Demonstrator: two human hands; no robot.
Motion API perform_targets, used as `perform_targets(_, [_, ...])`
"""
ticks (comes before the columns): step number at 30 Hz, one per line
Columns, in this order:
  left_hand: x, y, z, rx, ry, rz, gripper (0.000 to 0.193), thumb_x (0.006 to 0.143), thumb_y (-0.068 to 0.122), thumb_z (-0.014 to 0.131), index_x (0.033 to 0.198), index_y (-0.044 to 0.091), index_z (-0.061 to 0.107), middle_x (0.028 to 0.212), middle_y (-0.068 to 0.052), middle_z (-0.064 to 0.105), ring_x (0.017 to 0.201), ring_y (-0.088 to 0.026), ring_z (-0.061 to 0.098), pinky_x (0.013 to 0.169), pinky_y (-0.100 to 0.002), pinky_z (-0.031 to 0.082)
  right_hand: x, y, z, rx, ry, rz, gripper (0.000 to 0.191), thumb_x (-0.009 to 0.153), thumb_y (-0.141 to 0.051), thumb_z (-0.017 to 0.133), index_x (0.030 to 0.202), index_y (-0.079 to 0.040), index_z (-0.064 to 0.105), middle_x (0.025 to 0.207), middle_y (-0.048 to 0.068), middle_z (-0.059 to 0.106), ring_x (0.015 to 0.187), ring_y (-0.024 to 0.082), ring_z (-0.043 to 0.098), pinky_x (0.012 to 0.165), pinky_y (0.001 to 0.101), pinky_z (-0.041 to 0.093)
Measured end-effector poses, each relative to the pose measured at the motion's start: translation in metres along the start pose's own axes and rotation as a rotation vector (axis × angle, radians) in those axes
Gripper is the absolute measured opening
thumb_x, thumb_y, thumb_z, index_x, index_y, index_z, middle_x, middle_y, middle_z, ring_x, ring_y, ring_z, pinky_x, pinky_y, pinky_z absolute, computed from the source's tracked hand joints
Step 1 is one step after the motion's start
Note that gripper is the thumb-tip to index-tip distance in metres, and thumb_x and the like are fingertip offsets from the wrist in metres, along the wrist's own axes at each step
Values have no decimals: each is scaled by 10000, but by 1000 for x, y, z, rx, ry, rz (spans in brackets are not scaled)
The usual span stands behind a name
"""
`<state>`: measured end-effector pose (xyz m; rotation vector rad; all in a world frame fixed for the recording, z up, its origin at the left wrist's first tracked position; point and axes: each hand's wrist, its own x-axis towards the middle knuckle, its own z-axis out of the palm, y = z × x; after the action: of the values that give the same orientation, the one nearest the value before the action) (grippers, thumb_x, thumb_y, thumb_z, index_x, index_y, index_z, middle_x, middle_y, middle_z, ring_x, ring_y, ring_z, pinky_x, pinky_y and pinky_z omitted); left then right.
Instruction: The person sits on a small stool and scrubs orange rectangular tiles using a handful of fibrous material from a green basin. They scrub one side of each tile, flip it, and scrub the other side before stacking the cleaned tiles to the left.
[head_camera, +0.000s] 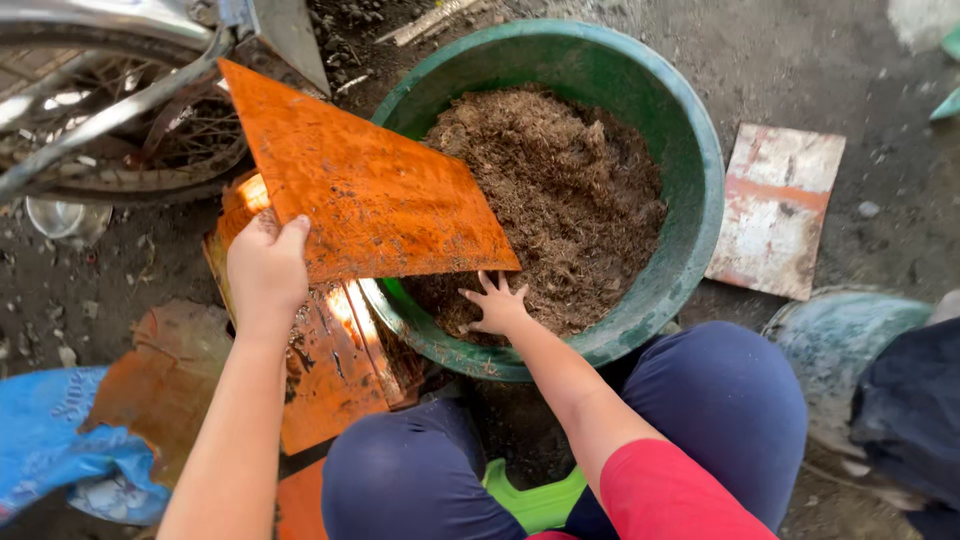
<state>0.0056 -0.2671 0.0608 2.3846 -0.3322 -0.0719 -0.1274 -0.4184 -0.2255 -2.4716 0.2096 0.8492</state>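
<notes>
Seen from above, over bent knees in dark blue trousers (720, 400). Left hand (265, 270) closed on the near left edge of an orange board (370, 195), thumb on top, the grip firm around the rim. Board flat, thin and roughly rectangular, bright orange with darker mottled stains and a dusty sheen, held tilted so that its far right corner reaches over the rim of a large green basin (690, 200). Right hand (497, 305) inside the basin at its near side, fingers spread wide and pressed flat onto a heap of brown fibrous material (560, 190), holding nothing. Heap dry and shredded, piled toward the far left of the basin, with bare green wall showing on the right. Just left of the basin, under the held board, more orange boards (335, 370) stacked on the dirt ground (870, 70). Further left of the basin, a bicycle wheel (120, 150) with a metal frame above it. Right of the basin, a whitish square tile with orange streaks (775, 210) lying flat. Near left of the basin, a blue plastic sack (60, 440). Below the knees, a green stool (535, 500) partly visible.
</notes>
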Motion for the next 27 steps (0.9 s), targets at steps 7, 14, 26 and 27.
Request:
perform_targets(7, [17, 2, 2, 17, -7, -28, 270, 1038, 254, 618, 1035, -15, 647, 820, -51, 631, 728, -139, 535, 679, -318, 443, 28, 0, -1, -33, -89, 141, 857, 822, -644, 748, 1550, -456, 339, 1717, 38, -13, 1551, 433, 14, 1084, 832, 219])
perform_targets(14, [6, -10, -1, -99, -13, -7, 234, 1031, 242, 600, 985, 22, 664, 771, 3, 619, 689, -109, 512, 647, -300, 427, 9, 13, 31, 18, -9, 195, 721, 795, -330, 835, 1450, -402, 540, 1573, 75, 313, 1404, 415, 386, 1045, 594, 480])
perform_targets(26, [-44, -61, 5, -198, -60, -179, 322, 1033, 304, 579, 1094, 14, 705, 861, -78, 657, 758, -170, 554, 734, -363, 463, -49, 103, -59, 818, 411, 651, 837, 806, -346, 852, 1529, -242, 444, 1634, 226, 167, 1348, 386, 494, 1133, 432, 429])
perform_targets(27, [-43, -74, 13, -156, -91, -236, 350, 1028, 330, 571, 1121, 22, 709, 909, -104, 707, 795, -194, 610, 777, -376, 502, -48, 102, -73, 836, 432, 613, 822, 818, -322, 838, 1529, -264, 430, 1604, 219, 211, 1284, 357, 536, 1084, 421, 474])
